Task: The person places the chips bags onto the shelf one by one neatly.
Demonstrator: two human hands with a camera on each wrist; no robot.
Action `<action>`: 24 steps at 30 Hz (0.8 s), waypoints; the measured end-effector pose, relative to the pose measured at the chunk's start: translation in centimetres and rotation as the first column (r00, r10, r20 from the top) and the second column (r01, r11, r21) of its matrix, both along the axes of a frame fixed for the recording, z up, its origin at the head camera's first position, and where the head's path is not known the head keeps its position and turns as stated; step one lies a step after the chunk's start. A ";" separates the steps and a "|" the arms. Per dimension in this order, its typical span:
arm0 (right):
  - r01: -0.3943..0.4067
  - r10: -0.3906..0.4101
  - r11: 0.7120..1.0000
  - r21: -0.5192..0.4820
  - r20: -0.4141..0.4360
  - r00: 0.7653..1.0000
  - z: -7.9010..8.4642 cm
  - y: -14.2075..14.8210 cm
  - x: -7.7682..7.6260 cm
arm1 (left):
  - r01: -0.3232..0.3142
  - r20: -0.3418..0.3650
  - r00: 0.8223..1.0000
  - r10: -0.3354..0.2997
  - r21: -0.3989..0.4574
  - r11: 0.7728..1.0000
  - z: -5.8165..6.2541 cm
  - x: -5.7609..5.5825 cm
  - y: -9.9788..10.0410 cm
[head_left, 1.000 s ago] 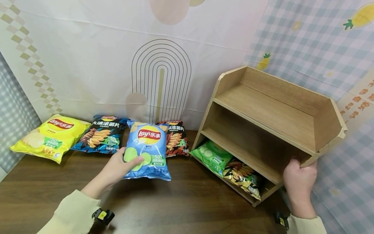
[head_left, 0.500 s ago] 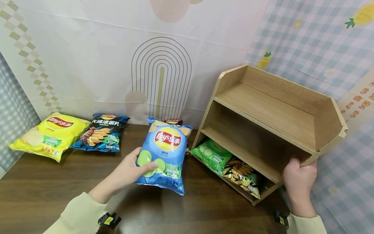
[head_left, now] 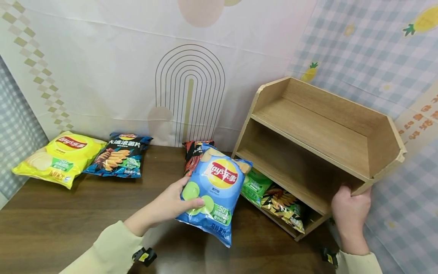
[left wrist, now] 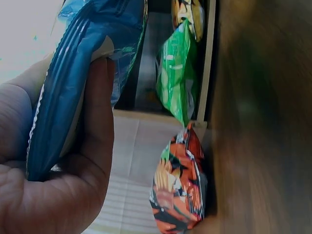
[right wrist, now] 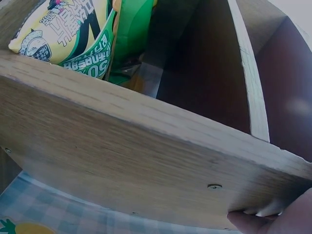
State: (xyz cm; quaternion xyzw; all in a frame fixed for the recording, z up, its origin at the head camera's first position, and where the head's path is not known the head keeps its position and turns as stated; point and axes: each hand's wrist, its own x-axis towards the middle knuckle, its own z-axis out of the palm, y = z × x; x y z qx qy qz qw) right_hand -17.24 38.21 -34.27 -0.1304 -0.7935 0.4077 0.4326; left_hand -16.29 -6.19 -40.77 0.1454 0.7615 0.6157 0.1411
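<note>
My left hand (head_left: 174, 203) grips a blue bag of potato chips (head_left: 224, 194) by its left edge, thumb on the front, fingers behind. The bag hangs tilted above the table, in front of a red-and-black chip bag (head_left: 193, 154) that it partly hides. In the left wrist view the blue bag (left wrist: 63, 97) is pinched between thumb and fingers. My right hand (head_left: 352, 213) holds the right side panel of a wooden shelf (head_left: 308, 142). On its bottom level lie a green chip bag (head_left: 254, 188) and a black-and-gold chip bag (head_left: 282, 205).
A yellow chip bag (head_left: 58, 158) and a black-and-blue chip bag (head_left: 118, 156) lie at the back left of the brown table (head_left: 85, 217). Printed cloth (head_left: 113, 64) hangs behind. The middle and top shelf levels (head_left: 315, 129) have no bags on them.
My left hand has carried the blue chip bag rightward and a little toward me, tilting it further. It now overlaps the green bag's left end. My right hand and the shelf stay put.
</note>
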 end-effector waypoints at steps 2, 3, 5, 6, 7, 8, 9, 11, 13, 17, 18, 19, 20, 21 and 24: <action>0.000 0.000 1.000 -0.001 0.004 1.000 0.0 0.1 0.0 | 0.026 -0.001 1.000 -0.026 0.012 1.000 0.1 0.0 0.6; 0.000 0.000 1.000 -0.002 0.005 1.000 0.0 0.1 0.0 | 0.038 0.001 0.999 -0.038 0.022 0.999 0.2 -0.1 0.9; -0.003 0.003 1.000 -0.006 0.008 1.000 0.0 0.1 0.0 | 0.063 -0.002 0.998 -0.063 0.031 0.998 0.3 -0.1 1.6; -0.005 0.005 1.000 -0.009 0.008 1.000 0.0 0.1 0.0 | 0.075 -0.004 0.997 -0.075 0.029 0.997 0.4 -0.2 2.0; -0.008 0.008 1.000 -0.011 0.009 1.000 -0.1 0.1 0.0 | 0.088 -0.007 0.996 -0.088 0.027 0.996 0.4 -0.3 2.3; -0.009 0.010 1.000 -0.010 0.010 1.000 -0.1 0.1 0.0 | 0.096 -0.014 0.995 -0.096 0.018 0.995 0.5 -0.3 2.6; -0.010 0.010 1.000 -0.009 0.010 1.000 -0.1 0.1 0.0 | 0.106 -0.020 0.994 -0.106 0.011 0.994 0.5 -0.4 3.0; -0.010 0.010 1.000 -0.009 0.012 1.000 -0.1 0.1 0.0 | 0.127 -0.030 0.991 -0.127 0.005 0.992 0.6 -0.6 3.6; -0.010 0.010 1.000 -0.008 0.015 1.000 -0.1 0.2 0.1 | 0.147 -0.032 0.989 -0.147 0.001 0.989 0.7 -0.8 4.3; -0.016 0.016 1.000 -0.011 0.016 1.000 -0.1 0.3 0.1 | 0.184 -0.019 0.983 -0.184 0.021 0.983 1.1 -1.2 5.6; -0.015 0.015 1.000 -0.011 0.017 1.000 -0.2 0.3 0.1 | 0.187 -0.016 0.982 -0.187 0.013 0.982 1.2 -1.3 5.9; -0.016 0.016 1.000 -0.010 0.018 1.000 -0.2 0.3 0.1 | 0.193 -0.017 0.981 -0.193 0.009 0.981 1.4 -1.5 6.2; -0.014 0.014 1.000 -0.009 0.018 1.000 -0.2 0.3 0.1 | 0.197 -0.022 0.980 -0.197 -0.002 0.980 1.5 -1.7 6.5; -0.014 0.014 1.000 -0.009 0.019 1.000 -0.2 0.3 0.1 | 0.198 -0.032 0.980 -0.198 -0.022 0.980 1.7 -1.9 6.8; -0.012 0.012 1.000 -0.006 0.019 1.000 -0.2 0.3 0.1 | 0.201 -0.059 0.977 -0.205 -0.073 0.977 2.2 -2.6 7.6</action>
